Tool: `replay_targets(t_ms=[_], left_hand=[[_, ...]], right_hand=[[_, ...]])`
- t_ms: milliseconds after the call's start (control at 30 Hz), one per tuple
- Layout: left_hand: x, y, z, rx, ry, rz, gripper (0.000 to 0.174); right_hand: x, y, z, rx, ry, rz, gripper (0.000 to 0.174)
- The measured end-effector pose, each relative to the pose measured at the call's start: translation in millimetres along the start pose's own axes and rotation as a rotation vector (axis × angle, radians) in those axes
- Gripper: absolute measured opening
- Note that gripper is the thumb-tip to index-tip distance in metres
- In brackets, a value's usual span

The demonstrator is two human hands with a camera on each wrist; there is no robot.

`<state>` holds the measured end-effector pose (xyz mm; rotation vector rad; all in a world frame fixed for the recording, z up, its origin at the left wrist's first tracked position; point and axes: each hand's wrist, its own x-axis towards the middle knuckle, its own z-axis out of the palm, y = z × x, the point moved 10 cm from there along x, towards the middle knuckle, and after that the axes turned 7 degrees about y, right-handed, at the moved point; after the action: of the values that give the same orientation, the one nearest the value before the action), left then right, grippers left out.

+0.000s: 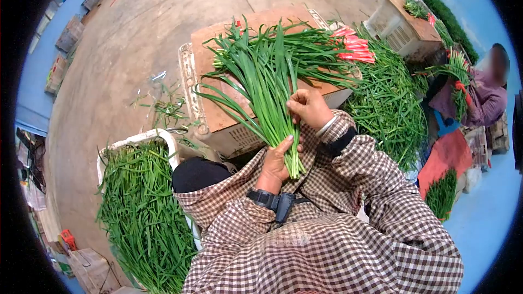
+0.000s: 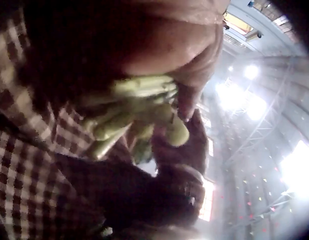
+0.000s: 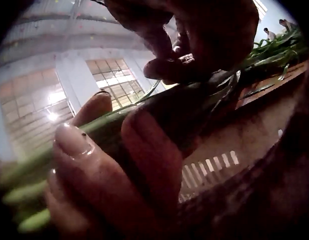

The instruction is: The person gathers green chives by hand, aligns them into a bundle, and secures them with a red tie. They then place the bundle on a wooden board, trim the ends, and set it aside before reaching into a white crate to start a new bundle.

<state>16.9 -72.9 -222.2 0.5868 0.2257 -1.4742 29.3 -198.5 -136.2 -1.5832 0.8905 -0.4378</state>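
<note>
My left hand (image 1: pixel 275 163) grips a bunch of garlic chives (image 1: pixel 277 95) near its pale stem ends, thumb across the front. The long leaves fan up and away over the wooden-topped crate. Beside the bunch, a little higher, my right hand (image 1: pixel 310 108) has its fingers curled, thumb and fingertips together at the leaves. In the right wrist view, a thin leaf (image 3: pixel 153 91) runs up to the fingertips of that hand (image 3: pixel 204 40). The cut stem ends (image 2: pixel 129 115) stick out below the left palm in the left wrist view.
More chives lie on the board (image 1: pixel 210 95), near bundles with red wrapping (image 1: pixel 354 45). A white basket (image 1: pixel 173 149) of loose chives stands at the left. A heap of chives (image 1: pixel 392 98) spreads at the right, where another person (image 1: pixel 485 98) holds a bundle. Leaf scraps (image 1: pixel 169 109) litter the floor.
</note>
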Motion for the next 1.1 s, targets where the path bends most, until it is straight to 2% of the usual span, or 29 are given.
replay_targets(t_ms=[33, 67, 133, 200, 267, 333, 400, 433, 467, 500, 567, 600, 667, 733, 800, 867, 933, 967, 1000, 1033, 1067, 1100], left_hand=[[2.5, -0.4, -11.5, 0.070, 0.093, 0.023, 0.020], [3.5, -0.5, -13.4, 0.069, 0.091, 0.030, 0.020], [4.7, 2.4, -16.0, 0.100, 0.097, 0.055, 0.018], [2.5, 3.8, -15.7, 0.081, 0.119, 0.068, 0.018], [3.6, 8.4, -15.3, 0.107, 0.106, 0.112, 0.020], [9.3, 6.5, -19.7, 0.113, 0.078, 0.094, 0.021], [8.2, 10.8, -20.8, 0.053, 0.152, 0.153, 0.021], [6.3, 7.9, -25.3, 0.016, 0.261, 0.105, 0.017], [6.9, 6.8, -29.1, 0.014, 0.263, 0.103, 0.017], [9.3, 2.2, -33.2, 0.017, 0.236, 0.055, 0.018], [13.6, -7.1, -40.4, 0.024, 0.181, -0.039, 0.019], [12.5, -8.7, -41.3, 0.025, 0.182, -0.042, 0.019], [10.8, -1.5, -27.2, 0.081, 0.062, 0.048, 0.022], [1.0, 3.1, -17.3, 0.112, 0.073, 0.024, 0.025], [-1.3, 3.5, -16.8, 0.093, 0.094, 0.020, 0.027], [-1.7, 4.7, -14.6, 0.095, 0.075, 0.033, 0.027], [0.1, 4.8, -16.5, 0.158, 0.066, 0.055, 0.027], [0.5, 3.7, -17.0, 0.136, 0.076, 0.048, 0.027], [3.3, 4.2, -15.9, 0.135, 0.074, 0.049, 0.027], [4.5, 5.2, -17.7, 0.151, 0.081, 0.067, 0.027], [3.3, 4.0, -21.8, 0.171, 0.093, 0.077, 0.026], [2.7, 3.3, -22.2, 0.171, 0.118, 0.063, 0.025]], right_hand=[[-2.7, -5.4, 1.1, -0.092, 0.019, -0.087, 0.014], [-6.8, -11.8, 3.2, -0.185, 0.038, -0.174, 0.011], [-28.8, -46.8, 10.2, -0.572, 0.125, -0.397, 0.013], [-51.4, -74.5, 22.7, -0.636, 0.123, -0.598, 0.016], [-64.0, -72.4, 33.4, -0.738, 0.065, -0.613, 0.018], [-80.1, -74.4, 43.5, -0.782, 0.022, -0.724, 0.019], [-97.4, -82.5, 51.7, -0.726, 0.013, -0.790, 0.018], [-106.8, -85.0, 57.4, -0.732, -0.020, -0.802, 0.019], [-115.1, -89.4, 60.9, -0.736, -0.054, -0.811, 0.021], [-118.7, -94.8, 59.9, -0.737, -0.053, -0.808, 0.021], [-123.1, -98.2, 61.9, -0.370, -0.237, -0.692, 0.015], [-113.5, -85.5, 50.1, -0.328, -0.257, -0.517, 0.010], [-90.9, -77.6, 7.5, -0.111, -0.128, -0.307, 0.007], [-73.8, -91.3, -41.1, -0.106, 0.012, -0.349, 0.007], [-61.9, -83.2, -104.1, 0.071, 0.263, -0.164, 0.010], [-44.7, -46.2, -181.8, 0.462, 0.534, -0.127, 0.013], [-33.6, 0.7, -249.9, 0.221, 0.743, 0.033, 0.026], [-37.2, -5.1, -269.2, -0.366, 0.924, -0.152, 0.031], [-39.1, -21.3, -261.6, -0.967, 1.051, -0.342, 0.037], [-28.5, -36.3, -227.8, -0.933, 0.819, -0.294, 0.041], [-23.6, -49.0, -177.4, -0.465, 0.547, -0.168, 0.031], [-15.3, -51.1, -138.9, -0.263, 0.424, -0.179, 0.024]])
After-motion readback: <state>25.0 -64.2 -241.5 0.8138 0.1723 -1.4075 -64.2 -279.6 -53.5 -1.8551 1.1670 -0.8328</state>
